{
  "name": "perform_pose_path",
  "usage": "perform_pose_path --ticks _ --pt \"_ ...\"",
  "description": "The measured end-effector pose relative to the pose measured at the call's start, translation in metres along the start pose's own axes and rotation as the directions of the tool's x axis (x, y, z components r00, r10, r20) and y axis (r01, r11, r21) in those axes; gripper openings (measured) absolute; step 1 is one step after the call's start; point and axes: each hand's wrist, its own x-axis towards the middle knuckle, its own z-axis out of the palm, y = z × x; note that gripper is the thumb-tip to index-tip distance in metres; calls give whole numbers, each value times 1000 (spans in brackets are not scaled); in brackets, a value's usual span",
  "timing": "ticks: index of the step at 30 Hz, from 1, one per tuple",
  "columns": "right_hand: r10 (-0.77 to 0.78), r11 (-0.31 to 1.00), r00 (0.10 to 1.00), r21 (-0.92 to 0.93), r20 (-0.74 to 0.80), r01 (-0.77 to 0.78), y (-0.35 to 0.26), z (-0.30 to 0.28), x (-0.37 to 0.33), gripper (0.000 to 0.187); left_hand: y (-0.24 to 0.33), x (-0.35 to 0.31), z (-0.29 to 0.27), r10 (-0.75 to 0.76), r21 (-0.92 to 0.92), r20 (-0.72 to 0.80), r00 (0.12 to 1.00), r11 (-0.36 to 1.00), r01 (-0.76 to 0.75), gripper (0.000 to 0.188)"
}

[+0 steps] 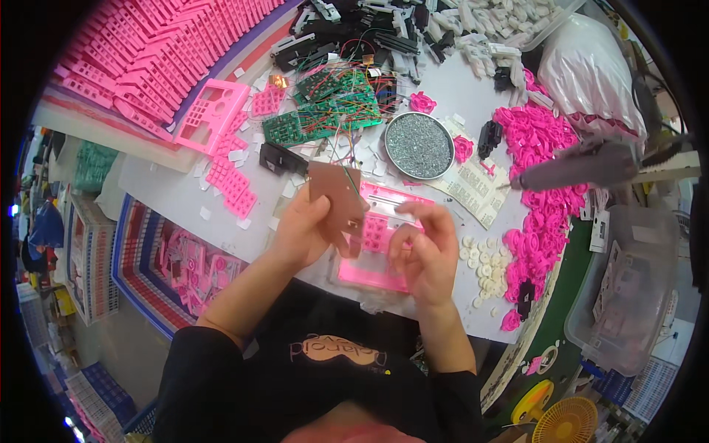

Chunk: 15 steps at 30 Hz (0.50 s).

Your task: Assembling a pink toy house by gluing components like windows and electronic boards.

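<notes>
My left hand (pixel 306 221) grips a brown circuit board (pixel 336 192) by its edge and holds it up, tilted, over the table. Thin wires rise beside the board toward the pile of green circuit boards (pixel 332 103). Below and between my hands lies a pink plastic casing (pixel 373 279) with a pink button pad (pixel 375 235) in it. Over the casing's right side is my right hand (pixel 428 255), its fingers bent and apart, with nothing visible in them. A black plastic part (pixel 282 159) lies just beyond my left hand.
A round dish of small screws (pixel 419 145) stands beyond the casing. From the right reaches a grey powered screwdriver (pixel 580 166). Pink parts (pixel 543 199) and white round pieces (pixel 484 269) cover the right side. Stacked pink casings (pixel 162 59) fill the far left.
</notes>
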Motion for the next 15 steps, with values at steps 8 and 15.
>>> perform_pose_path --ticks 8,15 --pt "7 833 998 -553 57 26 -7 6 19 14 -3 -13 13 8 305 -67 998 952 13 41" --pt "114 880 971 -432 -210 -197 -18 -33 -51 6 -1 -18 10 -39 274 -79 996 960 60 36"
